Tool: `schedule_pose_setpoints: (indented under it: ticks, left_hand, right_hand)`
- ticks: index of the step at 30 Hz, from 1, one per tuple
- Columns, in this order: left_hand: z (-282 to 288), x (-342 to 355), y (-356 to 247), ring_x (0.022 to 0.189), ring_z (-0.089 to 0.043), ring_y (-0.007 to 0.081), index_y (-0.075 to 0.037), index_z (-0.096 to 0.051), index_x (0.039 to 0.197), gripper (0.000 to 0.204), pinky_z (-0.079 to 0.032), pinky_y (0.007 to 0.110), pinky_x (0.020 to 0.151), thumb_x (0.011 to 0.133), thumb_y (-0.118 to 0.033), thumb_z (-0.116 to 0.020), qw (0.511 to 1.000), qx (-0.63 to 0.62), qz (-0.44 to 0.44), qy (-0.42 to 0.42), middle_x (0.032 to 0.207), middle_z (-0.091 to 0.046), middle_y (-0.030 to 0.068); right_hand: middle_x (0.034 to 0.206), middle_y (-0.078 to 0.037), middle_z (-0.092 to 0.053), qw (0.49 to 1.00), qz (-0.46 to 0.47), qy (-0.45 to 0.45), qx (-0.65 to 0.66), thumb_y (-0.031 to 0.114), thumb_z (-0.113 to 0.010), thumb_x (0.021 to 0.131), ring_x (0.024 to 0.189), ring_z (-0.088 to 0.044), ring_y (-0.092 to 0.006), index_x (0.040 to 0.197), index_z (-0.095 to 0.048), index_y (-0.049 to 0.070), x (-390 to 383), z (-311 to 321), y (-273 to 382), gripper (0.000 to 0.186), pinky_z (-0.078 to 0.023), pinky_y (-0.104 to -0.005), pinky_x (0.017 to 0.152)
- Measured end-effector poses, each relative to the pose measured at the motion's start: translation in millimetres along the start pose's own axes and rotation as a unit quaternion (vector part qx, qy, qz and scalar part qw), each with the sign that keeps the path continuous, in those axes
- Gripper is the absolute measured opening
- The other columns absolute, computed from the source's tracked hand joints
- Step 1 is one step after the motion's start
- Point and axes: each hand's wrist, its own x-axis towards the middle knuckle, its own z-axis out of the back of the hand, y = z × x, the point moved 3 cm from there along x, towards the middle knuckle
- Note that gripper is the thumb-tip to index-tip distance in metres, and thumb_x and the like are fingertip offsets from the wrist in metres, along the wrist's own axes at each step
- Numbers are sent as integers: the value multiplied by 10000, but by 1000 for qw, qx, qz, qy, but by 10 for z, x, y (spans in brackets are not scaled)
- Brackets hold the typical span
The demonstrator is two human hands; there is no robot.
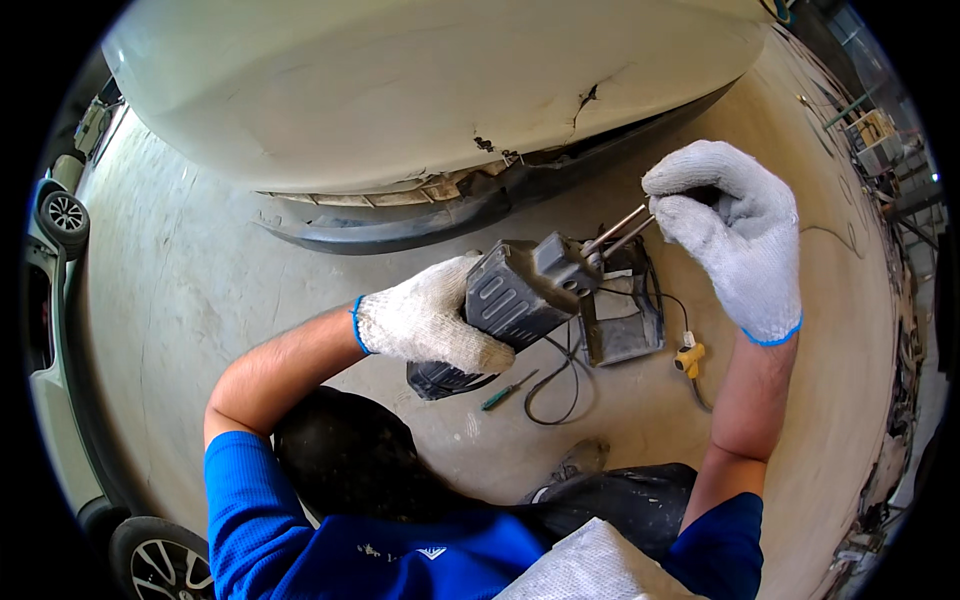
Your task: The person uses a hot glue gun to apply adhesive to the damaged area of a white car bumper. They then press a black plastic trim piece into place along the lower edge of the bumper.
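Note:
My left hand, in a white knit glove with a blue cuff, grips a dark grey hot stapler by its slotted body. Two thin metal prongs stick out of its front, pointing up and to the right. By the prong tips, my gloved right hand is closed in a pinch; whatever its fingertips hold is too small to make out. Beyond both hands stands a pale car bumper with cracks and a broken lower edge. Its dark lower trim hangs partly loose.
An opened dark case lies on the floor below the prongs, with a black cable and a yellow connector beside it. A green-handled screwdriver rests near my knees. Parked cars with wheels line the left; clutter runs along the right edge.

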Motion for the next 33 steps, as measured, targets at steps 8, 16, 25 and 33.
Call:
schedule_pose_setpoints:
  ticks: [8, 16, 25, 33]
  left_hand:
    - [-1, -16, 8, 947, -626, 129, -66, -642, 1269, 633, -528, 326, 887, 685, -148, -873, 1000, -15, -1, -14, 1025, -680, 18]
    - [-3, -3, 16, 955, -635, 135, -66, -642, 1278, 647, -533, 331, 886, 681, -147, -877, 1000, -4, 7, 1, 1032, -685, 27]
    - [-46, 44, -47, 931, -644, 130, -26, -658, 1271, 640, -537, 304, 863, 682, -152, -874, 998, -68, -10, 16, 1038, -701, 40]
    - [-78, 68, -18, 899, -615, 134, -4, -673, 1210, 541, -545, 317, 814, 724, -167, -844, 998, -50, -44, 22, 976, -689, 44]
  right_hand:
    - [1003, -40, -711, 1000, 4, 2, 17, -93, -694, 893, 947, -654, -102, 1026, -720, -14, 6, -21, -3, 157, -545, -257, 855]
    - [983, -45, -712, 999, -2, 40, 1, -101, -700, 868, 918, -650, -100, 1013, -725, -2, 2, 0, 4, 178, -545, -255, 826]
    - [902, -70, -704, 994, 48, 75, -57, -97, -707, 793, 834, -660, -155, 927, -721, -4, 43, 74, 48, 164, -526, -285, 756]
    - [840, -97, -675, 996, 53, 67, -21, -83, -673, 709, 758, -631, -180, 891, -722, -16, 12, 53, -92, 201, -486, -297, 683]
